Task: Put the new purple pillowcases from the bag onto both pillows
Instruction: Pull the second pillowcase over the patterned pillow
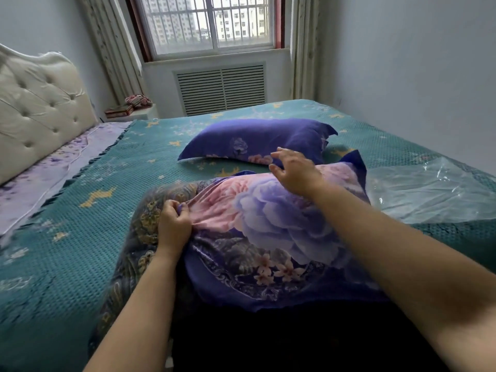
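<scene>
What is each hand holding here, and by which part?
The left hand pinches the purple floral pillowcase at its bunched open edge, on the near pillow. The right hand holds nothing, fingers spread above it.

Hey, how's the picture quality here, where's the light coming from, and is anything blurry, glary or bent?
Head view: daylight enters through the window, which looks washed out; the clear plastic bag throws pale glare; the wide lens bows the headboard and walls at the edges; the right hand is slightly motion-smeared, the left hand sharper; the bottom edge below the pillow sinks into deep shadow.
</scene>
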